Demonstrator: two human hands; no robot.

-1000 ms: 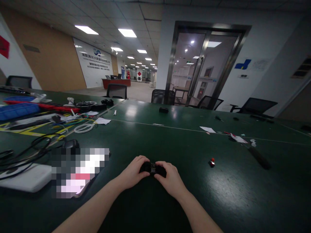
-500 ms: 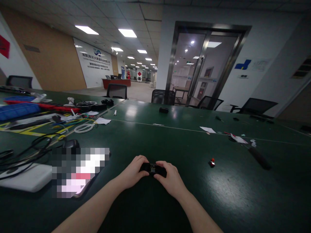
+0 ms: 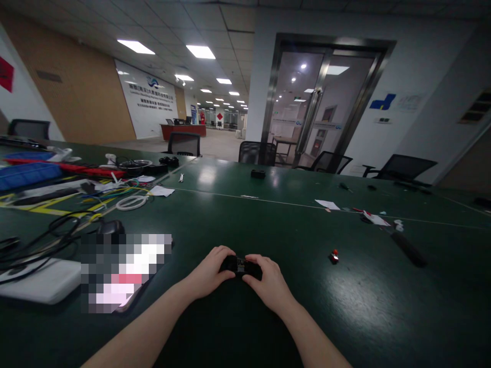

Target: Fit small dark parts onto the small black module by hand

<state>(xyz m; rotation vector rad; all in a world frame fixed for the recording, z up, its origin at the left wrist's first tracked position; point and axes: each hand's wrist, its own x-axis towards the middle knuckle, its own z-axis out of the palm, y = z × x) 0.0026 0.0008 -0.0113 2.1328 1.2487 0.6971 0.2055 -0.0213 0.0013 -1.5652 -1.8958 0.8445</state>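
Between my two hands lies a small black block-shaped device [image 3: 241, 265] with a lighter, metallic-looking part at its middle. My left hand [image 3: 211, 271] is closed on its left end, thumb along the near side and fingers along the far side. The right end sits in the same kind of grip of my right hand [image 3: 270, 278]. Both ends are partly hidden by the fingers, and the device's exact kind cannot be made out. It is at or just above the dark green table [image 3: 245, 225]. To the right, apart from my hands, is a small red and silver piece [image 3: 334, 256].
At left lie a phone-like object with a pixelated screen [image 3: 132, 276], a white box [image 3: 48, 281], black cables [image 3: 57, 240] and a blue tray [image 3: 28, 176]. A small black box [image 3: 258, 174] stands farther back. A dark-handled tool [image 3: 408, 249] lies at right.
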